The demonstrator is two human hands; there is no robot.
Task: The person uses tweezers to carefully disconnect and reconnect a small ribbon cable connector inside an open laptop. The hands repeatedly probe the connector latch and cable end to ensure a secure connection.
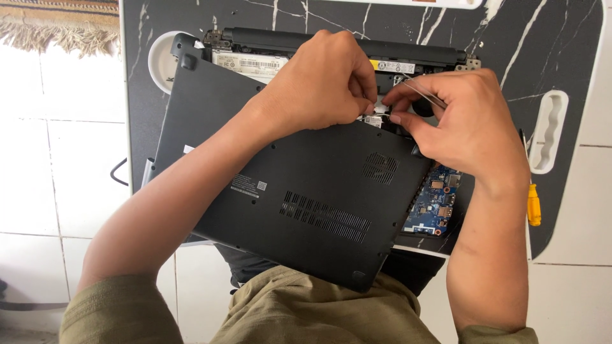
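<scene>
An opened black laptop lies upside down on a small dark marble-patterned table [561, 38]. Its loose black bottom cover [306, 191] rests skewed over the body, leaving a blue circuit board [433, 207] bare at the right. My left hand [322, 83] and my right hand [462, 124] meet over the laptop's inside near the hinge. The fingertips of both pinch a thin pale cable or wire [421, 92] beside a small connector. What lies under the fingers is hidden.
A screwdriver with a yellow handle [533, 204] lies at the table's right edge, beside a white slotted cut-out [548, 130]. A round white recess [162, 64] sits at the table's left. White floor tiles surround the table, and a fringed rug [57, 22] lies top left.
</scene>
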